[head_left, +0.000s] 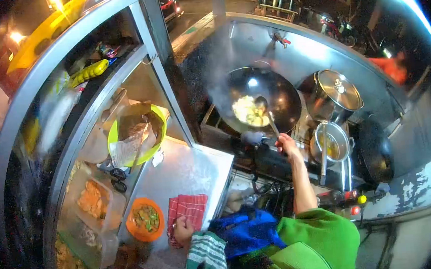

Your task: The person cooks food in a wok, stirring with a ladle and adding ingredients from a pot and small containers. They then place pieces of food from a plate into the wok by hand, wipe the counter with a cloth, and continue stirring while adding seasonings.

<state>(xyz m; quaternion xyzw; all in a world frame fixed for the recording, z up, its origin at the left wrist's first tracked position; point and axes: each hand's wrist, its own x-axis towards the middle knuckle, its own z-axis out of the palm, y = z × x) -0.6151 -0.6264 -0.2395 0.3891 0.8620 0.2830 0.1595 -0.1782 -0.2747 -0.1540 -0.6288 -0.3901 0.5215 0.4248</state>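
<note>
My right hand [287, 143] is closed round the handle of a ladle [273, 122]. The ladle's head rests in a large dark wok [284, 95], beside a pale yellow heap of food [248, 111]. On the metal counter at the lower left, my left hand [184, 230] lies on a red checked cloth [191, 211], its fingers curled; whether it grips the cloth is hard to see. Just left of the cloth stands an orange plate [146, 237] with green and brown food on it.
Right of the wok stand a lidded steel pot [339, 90] and a smaller pot [350, 146] with a long handle across it. A lime green basin [162, 139] and a plastic tub [110, 207] are at the left, behind a metal frame [165, 87].
</note>
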